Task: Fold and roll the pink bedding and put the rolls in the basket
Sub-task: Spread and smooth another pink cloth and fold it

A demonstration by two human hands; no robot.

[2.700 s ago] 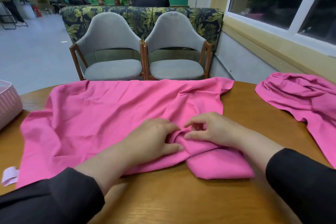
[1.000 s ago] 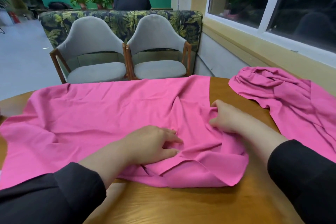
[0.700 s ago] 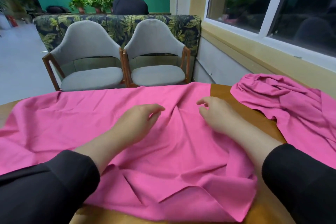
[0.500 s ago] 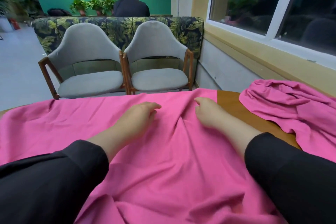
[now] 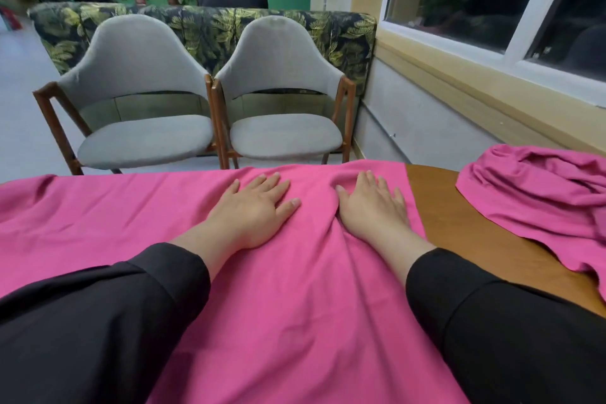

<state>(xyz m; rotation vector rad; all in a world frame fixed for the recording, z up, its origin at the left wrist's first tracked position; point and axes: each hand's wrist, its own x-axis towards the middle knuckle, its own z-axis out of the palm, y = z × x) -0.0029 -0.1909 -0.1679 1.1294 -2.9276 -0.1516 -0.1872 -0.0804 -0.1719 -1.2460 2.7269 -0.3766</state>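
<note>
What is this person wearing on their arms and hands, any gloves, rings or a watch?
Both arms are covered by long, loose black sleeves, the left sleeve and the right sleeve, each ending in a plain cuff at the wrist. The left hand and the right hand are bare: no gloves, rings or watch show, and the fingernails look short and unpainted.

Both hands are lying flat, palms down, on the sheet point(image 5: 295, 305) that is covering the table point(image 5: 459, 226). The left hand point(image 5: 254, 207) is resting with fingers spread; just to its right, the right hand point(image 5: 372, 203) is pressing beside a raised crease. Right of the right hand, apart from it, a second sheet point(image 5: 537, 193) is lying crumpled. Beyond the fingertips, two chairs point(image 5: 210, 88) are standing side by side.
</note>
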